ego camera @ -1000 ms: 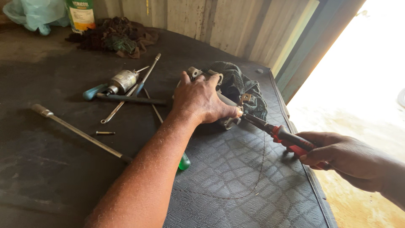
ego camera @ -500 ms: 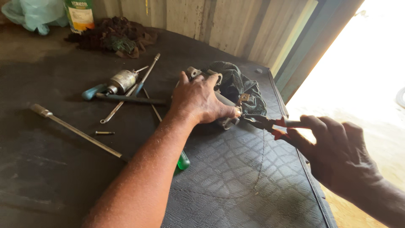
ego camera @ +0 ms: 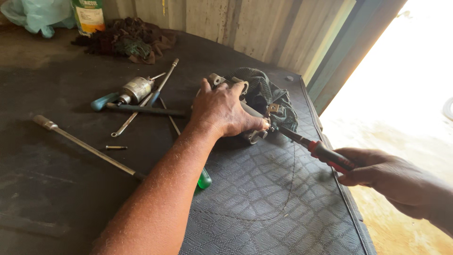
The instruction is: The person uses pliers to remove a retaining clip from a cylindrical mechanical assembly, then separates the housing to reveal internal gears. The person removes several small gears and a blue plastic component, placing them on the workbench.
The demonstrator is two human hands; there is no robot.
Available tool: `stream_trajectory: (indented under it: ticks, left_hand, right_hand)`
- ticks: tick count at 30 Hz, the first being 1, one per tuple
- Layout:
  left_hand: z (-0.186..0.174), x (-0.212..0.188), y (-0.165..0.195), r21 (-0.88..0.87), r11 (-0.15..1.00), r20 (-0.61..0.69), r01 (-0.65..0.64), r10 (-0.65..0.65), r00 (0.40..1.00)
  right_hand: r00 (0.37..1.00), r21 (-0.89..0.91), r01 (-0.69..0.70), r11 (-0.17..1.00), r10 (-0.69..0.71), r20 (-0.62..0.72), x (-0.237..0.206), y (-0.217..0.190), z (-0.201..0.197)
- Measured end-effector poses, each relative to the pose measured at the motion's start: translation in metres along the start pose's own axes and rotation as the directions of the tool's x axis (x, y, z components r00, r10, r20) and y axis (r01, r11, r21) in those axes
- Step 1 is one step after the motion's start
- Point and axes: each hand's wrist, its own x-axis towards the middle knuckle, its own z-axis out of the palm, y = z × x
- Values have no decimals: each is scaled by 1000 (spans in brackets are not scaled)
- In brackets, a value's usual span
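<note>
meanwhile green-labelled bottle (ego camera: 88,16) stands beside pale bag (ego camera: 34,16).

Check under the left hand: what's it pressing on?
The left hand covers a grey metal part whose brackets stick out at the fingers, lying against a dark green cloth on the black mat. The part's middle is hidden by the palm.

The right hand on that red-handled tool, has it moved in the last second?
Yes. The right hand rose toward the metal part half a second ago, then dropped back to the mat's right edge, gripping the red-handled tool.
</note>
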Motion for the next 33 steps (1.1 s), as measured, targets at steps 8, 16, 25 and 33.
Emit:
stream_trajectory:
  ticks: [8,16,25,33]
  left_hand:
    - [1,-1,0,-5,1000,-15,-10,10,1000]
    - [-1,-1,1,-19,1000,7,14,-14,1000]
    - [-1,-2,0,-22,1000,7,10,-10,1000]
    - [1,0,1,-28,999,13,17,-16,1000]
  right_hand:
    - [994,20,60,998,-61,86,2,-1,2]
    - [999,-33,8,999,-7,38,2,-2,0]
    - [995,-26,41,999,-38,89,3,-3,0]
    - [999,-82,-10,997,14,42,-1,-9,3]
